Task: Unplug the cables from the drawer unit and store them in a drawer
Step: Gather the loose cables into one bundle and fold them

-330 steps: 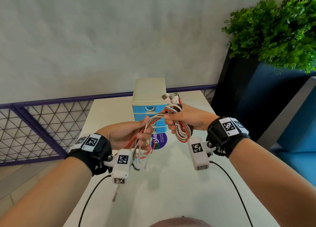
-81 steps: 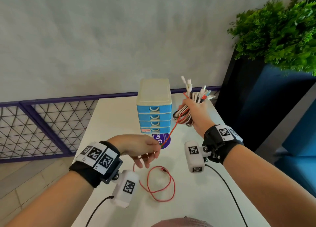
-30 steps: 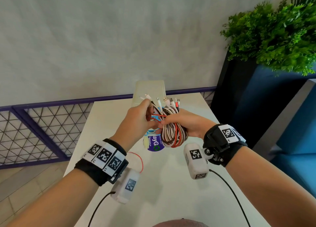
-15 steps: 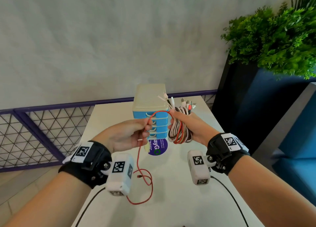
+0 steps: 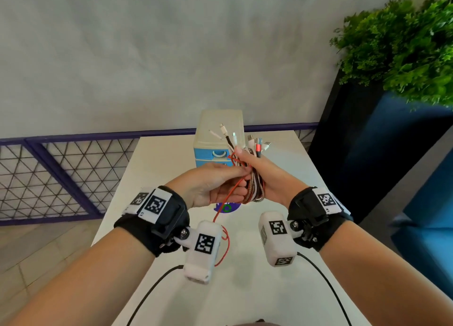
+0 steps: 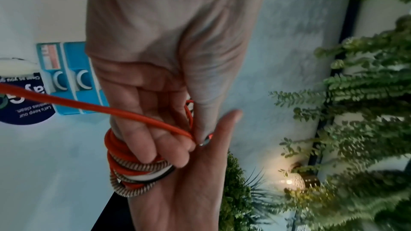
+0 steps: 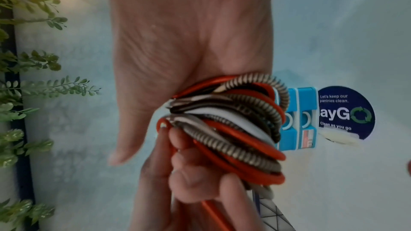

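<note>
Coiled cable bundle [image 5: 255,188] is gripped in right hand [image 5: 264,176], held above the bench [image 5: 245,289] in front of the drawer unit [image 5: 215,151]. Loose red cable [image 5: 221,242] is pinched by left hand [image 5: 215,186] against the bundle, its tail hanging to the bench.
</note>
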`<state>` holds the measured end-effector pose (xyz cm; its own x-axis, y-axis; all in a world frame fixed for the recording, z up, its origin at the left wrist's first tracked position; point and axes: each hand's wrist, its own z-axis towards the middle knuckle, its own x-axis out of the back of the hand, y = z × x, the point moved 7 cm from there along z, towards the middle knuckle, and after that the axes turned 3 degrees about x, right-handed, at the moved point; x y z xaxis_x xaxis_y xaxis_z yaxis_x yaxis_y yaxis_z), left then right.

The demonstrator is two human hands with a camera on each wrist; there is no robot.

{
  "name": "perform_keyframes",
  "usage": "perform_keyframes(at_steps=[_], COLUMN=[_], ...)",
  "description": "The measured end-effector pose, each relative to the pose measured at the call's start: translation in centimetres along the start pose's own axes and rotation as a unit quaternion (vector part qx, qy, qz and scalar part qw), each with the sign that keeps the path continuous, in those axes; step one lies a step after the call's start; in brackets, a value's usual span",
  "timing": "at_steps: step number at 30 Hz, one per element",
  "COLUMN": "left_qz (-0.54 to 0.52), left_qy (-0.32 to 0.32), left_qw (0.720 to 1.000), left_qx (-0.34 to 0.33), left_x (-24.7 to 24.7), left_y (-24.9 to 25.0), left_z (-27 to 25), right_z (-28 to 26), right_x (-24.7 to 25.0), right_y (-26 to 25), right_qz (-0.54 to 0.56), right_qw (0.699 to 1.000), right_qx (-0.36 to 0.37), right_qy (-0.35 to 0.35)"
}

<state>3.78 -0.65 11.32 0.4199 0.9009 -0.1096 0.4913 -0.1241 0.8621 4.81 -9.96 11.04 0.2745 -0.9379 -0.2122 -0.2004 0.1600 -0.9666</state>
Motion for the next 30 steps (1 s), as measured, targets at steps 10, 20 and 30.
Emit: perform_keyframes(at_steps=[10,20,30], left_qz=[-0.009,0.217,0.337], left_qy=[-0.058,-0.189,0.006], left_qw=[0.998,0.952,0.94], left_qx=[0.016,0.104,-0.062], left_x=[-1.6,0.2,6.1], left_y=[-2.9,-7.9,-4.2], left_z=[-1.2,-0.7,0.0], right_z=[0.5,0.4,-1.3], right_x=[2.6,1.3,0.2], right_y=[0.3,-0.4,0.1], right_qz=[-0.049,-0.018,-0.043], right_qw=[0.983,0.994,0.996], right_qx=[0.041,0.012,-0.008], right_qy=[0.174,0.108,0.081])
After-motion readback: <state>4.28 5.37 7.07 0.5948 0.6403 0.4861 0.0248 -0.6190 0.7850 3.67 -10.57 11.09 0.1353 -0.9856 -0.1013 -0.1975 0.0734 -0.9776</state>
